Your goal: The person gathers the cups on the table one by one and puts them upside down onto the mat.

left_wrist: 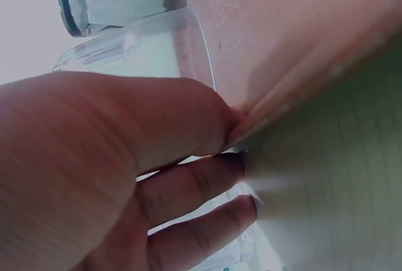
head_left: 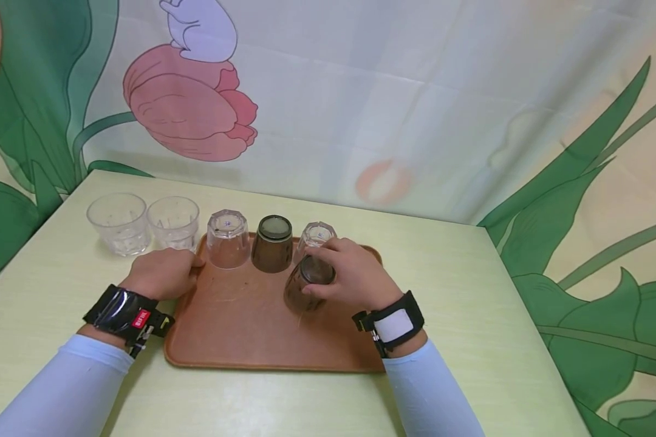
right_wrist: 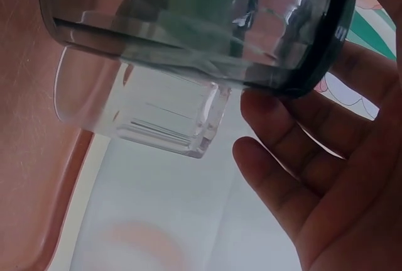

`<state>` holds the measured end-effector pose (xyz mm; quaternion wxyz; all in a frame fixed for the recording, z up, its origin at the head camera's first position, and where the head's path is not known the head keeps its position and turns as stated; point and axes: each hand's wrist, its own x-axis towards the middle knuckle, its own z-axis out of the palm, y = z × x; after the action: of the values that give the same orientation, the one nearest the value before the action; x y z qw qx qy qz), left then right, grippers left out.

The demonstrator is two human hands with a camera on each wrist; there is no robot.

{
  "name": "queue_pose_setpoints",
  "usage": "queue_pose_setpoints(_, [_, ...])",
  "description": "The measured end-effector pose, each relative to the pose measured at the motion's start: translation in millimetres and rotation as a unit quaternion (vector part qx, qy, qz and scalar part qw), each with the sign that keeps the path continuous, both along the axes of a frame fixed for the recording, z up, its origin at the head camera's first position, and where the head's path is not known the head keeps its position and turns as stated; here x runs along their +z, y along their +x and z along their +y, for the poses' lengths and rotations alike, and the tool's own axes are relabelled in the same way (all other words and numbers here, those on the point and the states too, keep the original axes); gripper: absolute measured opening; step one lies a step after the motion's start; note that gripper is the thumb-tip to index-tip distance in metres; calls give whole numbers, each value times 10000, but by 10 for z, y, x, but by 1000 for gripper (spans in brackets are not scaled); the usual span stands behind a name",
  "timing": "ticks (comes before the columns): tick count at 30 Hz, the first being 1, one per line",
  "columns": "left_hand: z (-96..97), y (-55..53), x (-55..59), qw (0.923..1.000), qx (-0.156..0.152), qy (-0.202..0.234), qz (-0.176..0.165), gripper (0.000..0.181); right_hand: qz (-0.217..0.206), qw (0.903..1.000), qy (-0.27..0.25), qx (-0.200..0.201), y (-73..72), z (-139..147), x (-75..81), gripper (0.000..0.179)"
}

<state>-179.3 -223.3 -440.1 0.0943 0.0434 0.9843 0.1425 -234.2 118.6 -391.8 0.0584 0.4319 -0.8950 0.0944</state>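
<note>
My right hand (head_left: 352,276) grips a smoky dark glass (right_wrist: 188,26) near its base. That glass is upside down over the brown tray (head_left: 240,328); whether its rim touches the tray I cannot tell. My left hand (head_left: 164,273) pinches the tray's left edge, thumb on top and fingers beneath, as the left wrist view shows. Along the tray's back edge stand a clear upturned glass (head_left: 228,243), another smoky dark glass (head_left: 273,246) upside down, and a second clear upturned glass (right_wrist: 163,107), partly hidden behind the right hand in the head view.
Two clear glasses (head_left: 120,224) (head_left: 173,221) stand upright on the pale table (head_left: 443,273), left of the tray's back corner. A printed curtain (head_left: 333,121) with plants and a flower hangs behind the table and along its sides.
</note>
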Motion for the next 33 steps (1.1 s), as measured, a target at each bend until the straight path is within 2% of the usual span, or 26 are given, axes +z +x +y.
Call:
queue_pose_setpoints(8, [-9, -7, -22, 10000, 38, 26, -5, 36, -99, 9998, 184, -6, -10, -27, -33, 67])
queue_pose_setpoints(18, [-21, -23, -39, 10000, 16, 29, 30, 35, -244, 9997, 41, -28, -57, -30, -110, 65])
queue_pose_setpoints(33, [-52, -53, -51, 9998, -176, 69, 104, 29, -522, 9985, 80, -143, -30, -36, -72, 65])
